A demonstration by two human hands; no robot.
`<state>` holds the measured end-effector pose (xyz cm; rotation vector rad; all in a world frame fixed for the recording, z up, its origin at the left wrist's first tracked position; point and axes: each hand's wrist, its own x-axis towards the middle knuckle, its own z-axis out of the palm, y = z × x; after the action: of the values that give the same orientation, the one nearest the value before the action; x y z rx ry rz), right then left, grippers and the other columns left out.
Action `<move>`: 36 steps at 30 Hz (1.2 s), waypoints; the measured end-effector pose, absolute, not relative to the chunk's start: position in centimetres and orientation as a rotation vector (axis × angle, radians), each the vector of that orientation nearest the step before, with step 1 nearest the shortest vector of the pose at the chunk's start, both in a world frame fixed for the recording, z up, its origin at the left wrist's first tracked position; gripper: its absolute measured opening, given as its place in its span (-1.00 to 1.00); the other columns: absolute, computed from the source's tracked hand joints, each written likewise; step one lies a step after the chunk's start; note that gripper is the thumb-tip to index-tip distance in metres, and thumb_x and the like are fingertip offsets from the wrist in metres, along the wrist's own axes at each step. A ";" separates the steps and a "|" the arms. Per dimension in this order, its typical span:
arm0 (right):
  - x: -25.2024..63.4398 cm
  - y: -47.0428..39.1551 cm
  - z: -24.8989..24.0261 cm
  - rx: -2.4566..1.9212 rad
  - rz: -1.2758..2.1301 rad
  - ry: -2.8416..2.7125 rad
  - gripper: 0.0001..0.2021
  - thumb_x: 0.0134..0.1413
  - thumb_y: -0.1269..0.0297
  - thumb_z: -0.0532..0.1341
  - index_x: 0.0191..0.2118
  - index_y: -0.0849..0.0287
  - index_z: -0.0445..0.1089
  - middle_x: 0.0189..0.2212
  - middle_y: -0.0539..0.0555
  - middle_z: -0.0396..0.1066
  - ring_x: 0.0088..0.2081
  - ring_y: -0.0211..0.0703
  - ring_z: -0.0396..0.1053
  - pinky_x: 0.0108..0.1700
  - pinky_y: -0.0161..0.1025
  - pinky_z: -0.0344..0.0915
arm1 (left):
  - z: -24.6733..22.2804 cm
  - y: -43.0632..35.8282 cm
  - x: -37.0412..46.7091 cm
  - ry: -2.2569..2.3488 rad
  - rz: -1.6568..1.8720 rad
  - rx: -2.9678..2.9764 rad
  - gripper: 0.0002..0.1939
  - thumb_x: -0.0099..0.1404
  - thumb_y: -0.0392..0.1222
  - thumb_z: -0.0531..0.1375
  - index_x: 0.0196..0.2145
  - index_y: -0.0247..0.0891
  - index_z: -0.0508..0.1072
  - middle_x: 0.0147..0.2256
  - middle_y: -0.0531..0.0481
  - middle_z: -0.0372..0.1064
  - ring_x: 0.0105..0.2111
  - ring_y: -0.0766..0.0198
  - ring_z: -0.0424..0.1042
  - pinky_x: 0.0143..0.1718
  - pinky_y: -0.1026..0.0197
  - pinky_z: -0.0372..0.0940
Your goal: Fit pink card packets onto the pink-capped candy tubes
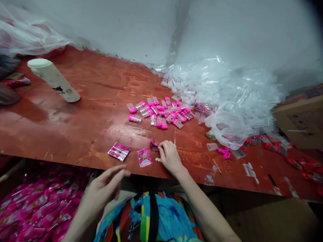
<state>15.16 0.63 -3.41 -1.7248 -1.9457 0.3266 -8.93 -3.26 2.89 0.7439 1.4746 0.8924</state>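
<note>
My right hand [171, 157] rests at the table's front, its fingertips closed on the edge of a small folded pink printed wrapper [153, 145]. Just left of it a flat pink printed wrapper [144, 157] lies by itself. Farther left sits a stack of similar pink wrappers [119, 152]. My left hand [107, 186], slightly blurred, hovers near the front edge below that stack, fingers stretched out and holding nothing visible. Behind both hands lies a heap of small clear tubes with pink caps [161, 112], filled with round beads or candies.
A pale bottle [54, 80] stands at the left. Clear empty tubes [217, 84] are piled against the wall, with a plastic bag [227, 126] in front. Red-capped tubes [274, 144] and a cardboard box [300, 117] are at right. Pink filled packets [45, 205] lie below the table, left.
</note>
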 end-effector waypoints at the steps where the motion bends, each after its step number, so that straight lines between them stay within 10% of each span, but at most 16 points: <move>1: 15.3 0.3 -3.0 -1.670 0.365 -1.932 -0.85 0.29 0.36 0.02 -0.27 0.16 0.31 -0.31 0.11 0.38 -0.22 -0.07 0.25 -0.13 -0.15 0.13 | 2.4 -2.0 -6.9 1.434 0.868 0.810 -0.48 -0.07 -0.01 0.42 -0.15 -0.26 0.54 -0.49 -0.03 0.48 -0.73 0.42 0.16 -0.72 0.32 0.06; 16: 14.3 -0.3 -3.6 -1.317 1.153 -0.925 -0.77 0.09 0.16 0.23 -0.17 0.10 0.26 -0.34 -0.02 0.36 -0.36 -0.22 0.34 -0.33 -0.29 0.32 | -1.7 1.2 2.3 1.154 0.859 0.709 -0.57 -0.07 0.04 0.40 -0.69 -0.27 0.28 -0.79 0.14 0.12 -0.75 0.49 0.00 -0.68 0.37 -0.21; 27: 15.8 0.4 -3.5 -1.779 0.433 -1.886 -0.82 0.23 0.33 0.12 -0.12 0.12 0.43 -0.24 0.16 0.44 -0.16 0.01 0.33 -0.07 -0.05 0.21 | 0.6 2.5 0.6 1.220 0.862 0.753 -0.58 0.03 0.09 0.35 -0.64 -0.28 0.34 -0.78 0.16 0.09 -0.72 0.48 0.01 -0.68 0.39 -0.14; 32: 17.1 0.8 -3.7 -1.812 0.166 -1.819 -0.74 0.24 0.22 0.13 0.01 0.04 0.40 0.10 0.21 0.25 0.05 0.08 0.20 0.02 0.00 0.16 | 1.4 2.8 0.4 1.184 0.908 0.644 -0.60 0.05 0.08 0.35 -0.59 -0.28 0.34 -0.77 0.19 0.07 -0.72 0.50 -0.04 -0.69 0.41 -0.17; 36: 19.3 3.9 -3.4 -1.805 0.098 -1.764 -0.73 0.28 0.38 0.02 -0.05 0.14 0.42 -0.09 0.18 0.39 -0.05 -0.03 0.27 -0.03 -0.10 0.20 | 1.0 3.0 0.7 1.187 0.880 0.603 -0.59 0.01 0.12 0.35 -0.56 -0.29 0.37 -0.79 0.19 0.07 -0.74 0.49 -0.04 -0.71 0.40 -0.19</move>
<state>19.27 3.89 -3.44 -1.8051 -1.7637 0.0984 0.74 3.00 0.99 0.6035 1.1867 0.8796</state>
